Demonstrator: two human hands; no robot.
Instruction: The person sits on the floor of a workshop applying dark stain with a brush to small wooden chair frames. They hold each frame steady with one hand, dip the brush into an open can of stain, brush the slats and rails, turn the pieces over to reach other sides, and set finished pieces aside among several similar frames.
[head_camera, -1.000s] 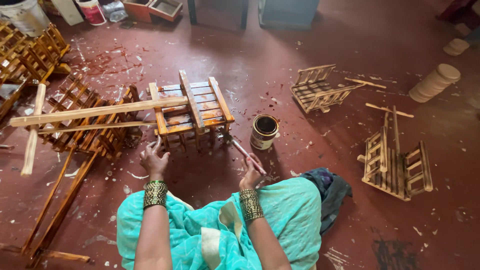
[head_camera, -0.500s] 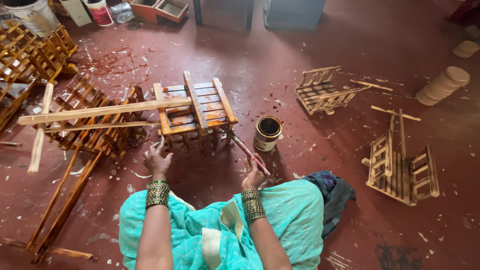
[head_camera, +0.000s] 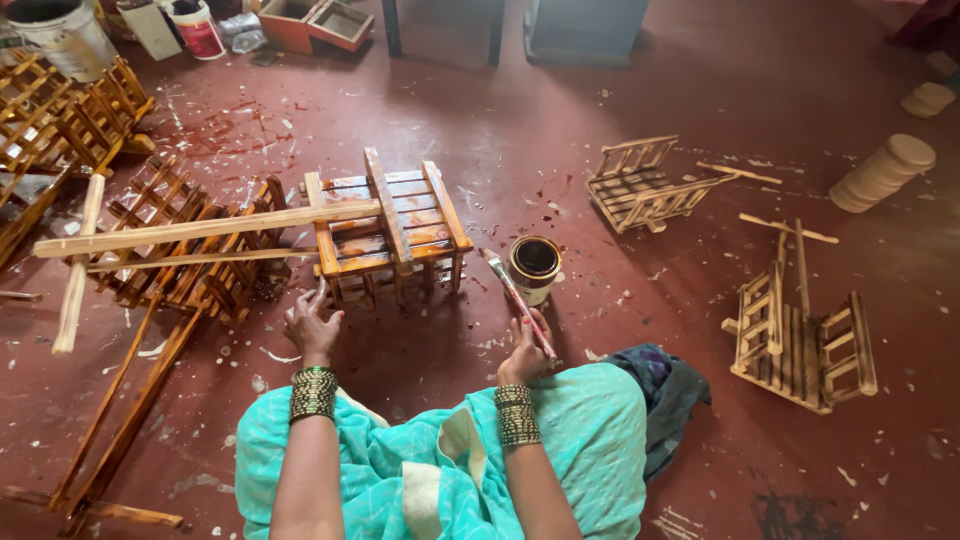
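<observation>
The small slatted wooden rack with glossy brown-stained top (head_camera: 388, 232) stands on the red floor (head_camera: 560, 110), directly ahead of the seated person's knees. To coat it well, I would judge: load the brush lightly at the small round tin of dark stain (head_camera: 535, 266), just right of the rack, and stroke along each slat.

The right hand (head_camera: 524, 358) is closed around a thin long-handled brush (head_camera: 517, 299), bristles pointing toward the rack. The left hand (head_camera: 312, 327) is spread loosely, fingers touching the rack's near-left leg.
</observation>
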